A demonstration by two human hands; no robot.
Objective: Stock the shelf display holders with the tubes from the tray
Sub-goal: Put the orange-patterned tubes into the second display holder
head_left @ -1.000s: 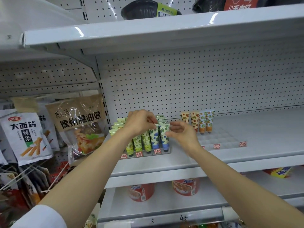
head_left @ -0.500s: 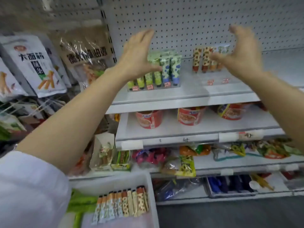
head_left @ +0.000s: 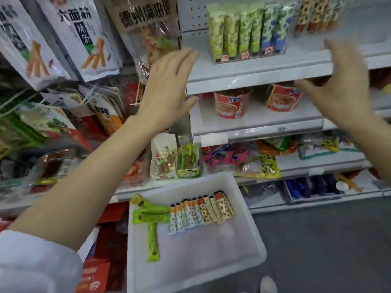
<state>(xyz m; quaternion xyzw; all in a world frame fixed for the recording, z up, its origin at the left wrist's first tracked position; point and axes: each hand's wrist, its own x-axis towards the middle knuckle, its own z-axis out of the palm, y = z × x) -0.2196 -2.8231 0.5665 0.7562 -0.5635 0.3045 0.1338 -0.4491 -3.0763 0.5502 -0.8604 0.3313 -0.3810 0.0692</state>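
Note:
A white tray [head_left: 249,240] sits low in front of the shelving. In it lie a row of several orange, beige and teal patterned tubes [head_left: 201,212] and a few green tubes [head_left: 150,214]. On the upper shelf a clear display holder [head_left: 247,57] is packed with upright green and blue tubes [head_left: 245,30]. A second holder at the top right holds several orange-patterned tubes [head_left: 315,13]. My left hand [head_left: 169,87] hovers with straight fingers and holds nothing, left of the shelf edge. My right hand [head_left: 342,85], blurred, is spread and holds nothing in front of the shelf.
Red noodle cups [head_left: 232,104] stand on the shelf below the holders. Hanging snack bags [head_left: 84,39] fill the left side. Packets and small boxes [head_left: 175,159] crowd the lower shelves. Grey floor [head_left: 328,250] lies at the right.
Both hands have come away from the display holder and dropped lower with fingers spread. The view has tilted down, so the tray with tubes now shows in full.

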